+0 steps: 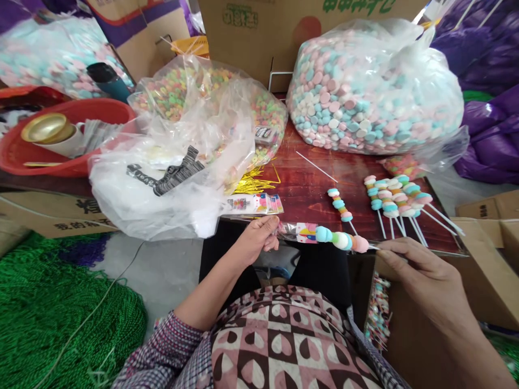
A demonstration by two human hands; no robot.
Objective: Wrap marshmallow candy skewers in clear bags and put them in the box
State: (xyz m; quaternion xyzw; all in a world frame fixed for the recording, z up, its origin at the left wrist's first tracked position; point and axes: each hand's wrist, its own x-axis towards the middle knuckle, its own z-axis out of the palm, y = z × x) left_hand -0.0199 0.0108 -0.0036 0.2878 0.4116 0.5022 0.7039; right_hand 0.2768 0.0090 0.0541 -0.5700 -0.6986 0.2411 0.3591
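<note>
My left hand (258, 237) is closed on the end of a clear printed wrapper sleeve (298, 232) at the table's front edge. My right hand (421, 273) pinches the white stick of a candy skewer (340, 239) whose blue, white and pink pieces lie at the sleeve's mouth. One more loaded skewer (340, 206) lies on the red-brown table (308, 178) just beyond, and a bunch of several finished skewers (395, 197) lies to its right. A stack of flat printed wrappers (253, 204) rests near my left hand.
A big bag of pastel candies (373, 89) stands at the back right, a bag of small coloured ring candies (211, 100) at the back centre. Gold twist ties (253, 183), a red basin (60, 140) with a gold-lidded cup, cardboard boxes and green netting (52, 313) surround the table.
</note>
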